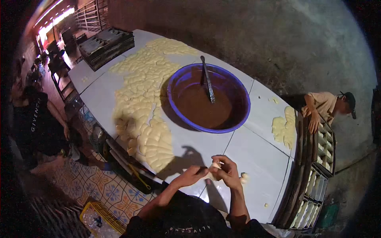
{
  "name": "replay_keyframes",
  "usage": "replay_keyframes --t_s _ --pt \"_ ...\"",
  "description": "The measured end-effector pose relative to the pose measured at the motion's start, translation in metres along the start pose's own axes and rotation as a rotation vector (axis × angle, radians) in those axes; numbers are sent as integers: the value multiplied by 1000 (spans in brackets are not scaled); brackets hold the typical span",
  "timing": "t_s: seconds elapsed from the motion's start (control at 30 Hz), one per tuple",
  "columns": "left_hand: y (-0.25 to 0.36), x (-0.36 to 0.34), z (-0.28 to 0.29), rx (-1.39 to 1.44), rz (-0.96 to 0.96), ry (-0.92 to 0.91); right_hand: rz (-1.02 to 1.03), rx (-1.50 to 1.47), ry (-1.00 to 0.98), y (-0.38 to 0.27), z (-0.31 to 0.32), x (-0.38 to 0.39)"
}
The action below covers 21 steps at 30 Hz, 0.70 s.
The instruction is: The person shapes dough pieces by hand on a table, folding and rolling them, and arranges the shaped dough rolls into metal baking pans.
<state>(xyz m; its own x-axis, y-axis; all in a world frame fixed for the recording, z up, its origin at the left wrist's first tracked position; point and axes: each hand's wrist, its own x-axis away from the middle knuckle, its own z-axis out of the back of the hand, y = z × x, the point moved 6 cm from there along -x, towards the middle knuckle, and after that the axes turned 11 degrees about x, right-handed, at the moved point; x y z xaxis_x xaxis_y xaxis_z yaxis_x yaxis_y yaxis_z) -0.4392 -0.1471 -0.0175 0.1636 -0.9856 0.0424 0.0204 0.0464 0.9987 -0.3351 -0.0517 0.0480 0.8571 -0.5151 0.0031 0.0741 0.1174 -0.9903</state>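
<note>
The small pale soft dough piece (215,166) sits above the white tiled table's (254,158) near edge, pinched between the closed left hand (193,174) and right hand (227,171), probably for shaping it.

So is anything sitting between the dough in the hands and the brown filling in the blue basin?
Nothing visible. Both hands, left and right, pinch the dough over bare table; the basin lies straight ahead, with a utensil resting in it.
</note>
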Motion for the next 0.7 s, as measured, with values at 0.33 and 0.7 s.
replay_keyframes --t_s 0.33,0.7 --pt "2 -2 -2 602 91 562 -184 459 23 12 17 31" --pt "-34 6 15 1208 -355 250 -81 -550 116 102 153 70"
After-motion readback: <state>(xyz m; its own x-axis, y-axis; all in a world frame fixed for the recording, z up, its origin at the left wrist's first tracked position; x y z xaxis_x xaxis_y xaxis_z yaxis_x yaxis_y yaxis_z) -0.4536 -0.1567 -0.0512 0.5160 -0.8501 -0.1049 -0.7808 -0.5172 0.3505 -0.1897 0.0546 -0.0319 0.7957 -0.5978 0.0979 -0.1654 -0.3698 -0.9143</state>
